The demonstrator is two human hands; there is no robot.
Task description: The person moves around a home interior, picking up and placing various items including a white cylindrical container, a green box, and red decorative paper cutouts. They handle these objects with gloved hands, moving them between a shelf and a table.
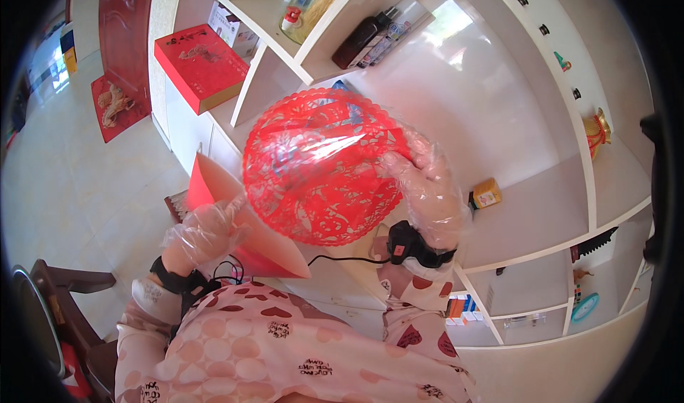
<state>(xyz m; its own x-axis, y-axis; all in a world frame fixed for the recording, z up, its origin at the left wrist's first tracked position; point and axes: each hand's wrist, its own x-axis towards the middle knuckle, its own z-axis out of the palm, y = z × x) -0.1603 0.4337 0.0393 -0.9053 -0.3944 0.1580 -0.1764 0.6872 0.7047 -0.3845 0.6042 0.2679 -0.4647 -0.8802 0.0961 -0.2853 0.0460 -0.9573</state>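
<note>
A round red paper-cut style decoration (326, 200) with a scalloped edge and lacy openings hangs before me. It is glossy and partly see-through, with bright glare across its middle. My right hand (427, 189), in a clear plastic glove, pinches its right edge between thumb and fingers. My left hand (206, 234), gloved the same way, grips a curled pink-red sheet (267, 242) at its left side. The sheet bows below and to the left of the decoration, which hides part of it. Black bands circle both wrists.
White shelving (534, 200) surrounds the work on the right. A red box (203, 63) juts from a shelf at upper left. Dark bottle (363, 37) and small yellow box (486, 193) stand on shelves. A brown stool (75, 291) is at lower left, a red door (125, 29) beyond.
</note>
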